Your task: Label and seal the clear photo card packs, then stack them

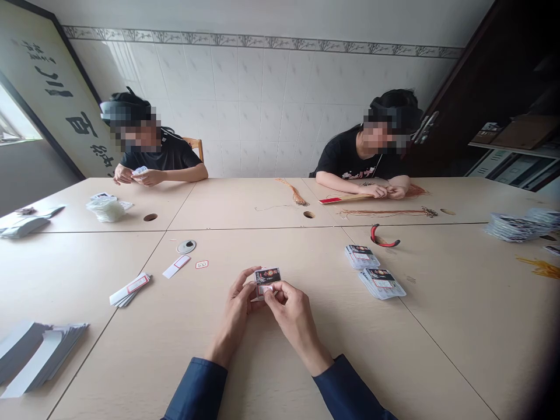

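Observation:
Between my two hands, above the table, is a small black and white printed card packet (pixel 268 275). My left hand (pixel 240 303) is closed on its left edge. The fingers of my right hand (pixel 292 309) pinch its lower right part, over a white area with red marks; whether they also hold a small label is hidden. To the right lie two stacks of similar packets, a rear stack (pixel 361 256) and a front stack (pixel 382 283). Strips of labels with red frames (pixel 131 289) lie to the left, with a single strip (pixel 177 266) and one loose label (pixel 202 264) nearby.
Red-handled pliers (pixel 385 238) lie behind the stacks. White paper strips (pixel 48 356) are piled at the front left. Across the table (pixel 245 245) sit two people, a left one (pixel 168 154) with cards and a right one (pixel 341 157) by orange cords. More packets (pixel 510 227) lie far right.

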`<action>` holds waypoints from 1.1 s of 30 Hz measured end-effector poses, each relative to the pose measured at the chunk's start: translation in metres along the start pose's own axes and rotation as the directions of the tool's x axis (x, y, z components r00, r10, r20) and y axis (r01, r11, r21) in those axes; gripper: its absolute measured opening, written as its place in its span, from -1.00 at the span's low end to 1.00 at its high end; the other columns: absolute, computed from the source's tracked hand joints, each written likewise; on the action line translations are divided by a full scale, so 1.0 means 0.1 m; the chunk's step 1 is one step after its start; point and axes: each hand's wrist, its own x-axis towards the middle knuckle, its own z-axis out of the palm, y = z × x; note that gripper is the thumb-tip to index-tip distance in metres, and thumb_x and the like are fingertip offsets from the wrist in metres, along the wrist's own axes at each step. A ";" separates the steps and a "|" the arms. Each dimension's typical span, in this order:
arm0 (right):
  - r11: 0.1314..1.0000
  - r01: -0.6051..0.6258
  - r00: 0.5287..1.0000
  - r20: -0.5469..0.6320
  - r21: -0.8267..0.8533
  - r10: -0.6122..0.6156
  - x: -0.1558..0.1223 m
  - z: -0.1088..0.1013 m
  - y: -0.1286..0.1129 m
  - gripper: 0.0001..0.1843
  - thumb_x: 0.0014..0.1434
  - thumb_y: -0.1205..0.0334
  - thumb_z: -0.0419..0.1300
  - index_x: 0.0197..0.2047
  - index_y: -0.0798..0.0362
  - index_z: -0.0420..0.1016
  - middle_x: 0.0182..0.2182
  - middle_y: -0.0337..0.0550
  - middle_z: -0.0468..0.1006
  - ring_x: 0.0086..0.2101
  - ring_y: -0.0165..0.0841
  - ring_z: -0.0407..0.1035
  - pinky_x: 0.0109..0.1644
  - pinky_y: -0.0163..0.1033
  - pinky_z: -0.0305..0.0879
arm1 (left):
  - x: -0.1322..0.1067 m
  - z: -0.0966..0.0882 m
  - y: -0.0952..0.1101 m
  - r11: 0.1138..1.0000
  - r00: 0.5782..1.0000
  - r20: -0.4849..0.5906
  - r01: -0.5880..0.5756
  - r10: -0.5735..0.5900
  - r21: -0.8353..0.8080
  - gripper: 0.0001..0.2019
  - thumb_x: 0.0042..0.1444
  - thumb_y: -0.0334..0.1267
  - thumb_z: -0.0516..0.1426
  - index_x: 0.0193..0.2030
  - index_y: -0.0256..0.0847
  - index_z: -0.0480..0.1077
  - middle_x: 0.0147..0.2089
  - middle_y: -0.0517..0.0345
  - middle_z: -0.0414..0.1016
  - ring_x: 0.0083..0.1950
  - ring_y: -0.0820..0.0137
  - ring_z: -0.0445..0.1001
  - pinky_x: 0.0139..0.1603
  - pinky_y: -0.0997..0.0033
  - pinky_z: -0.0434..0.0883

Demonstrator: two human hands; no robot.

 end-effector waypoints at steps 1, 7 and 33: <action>1.000 -0.002 1.000 0.002 -0.002 0.002 0.00 0.00 0.00 -0.64 0.19 -0.03 0.12 -0.43 0.08 0.46 -0.65 -0.27 0.37 -0.61 -0.45 0.19 -0.52 -0.37 -0.01 | 0.00 0.00 0.00 1.000 1.000 0.004 0.000 0.000 0.000 -0.60 0.12 -0.16 0.19 0.10 -0.20 0.37 -0.07 -0.06 0.59 -0.12 0.21 0.58 -0.13 0.24 0.53; 1.000 -0.003 1.000 0.006 0.002 0.003 0.01 0.00 0.01 -0.64 0.19 -0.04 0.12 -0.42 0.09 0.46 -0.66 -0.28 0.36 -0.62 -0.46 0.17 -0.51 -0.37 0.00 | 0.00 -0.01 0.00 1.000 1.000 0.014 0.008 -0.008 0.011 -0.59 0.07 -0.26 0.19 0.10 -0.21 0.36 -0.08 -0.06 0.57 -0.12 0.21 0.57 -0.13 0.25 0.52; 1.000 0.016 1.000 0.002 -0.001 -0.016 0.01 0.01 0.04 -0.63 0.20 -0.05 0.13 -0.43 0.08 0.46 -0.66 -0.28 0.38 -0.62 -0.46 0.19 -0.53 -0.38 -0.01 | -0.08 0.11 0.11 0.996 0.999 -0.039 0.012 -0.009 0.089 -0.49 -0.05 -0.25 0.29 0.09 -0.20 0.37 -0.13 -0.01 0.60 -0.15 0.25 0.57 -0.19 0.38 0.49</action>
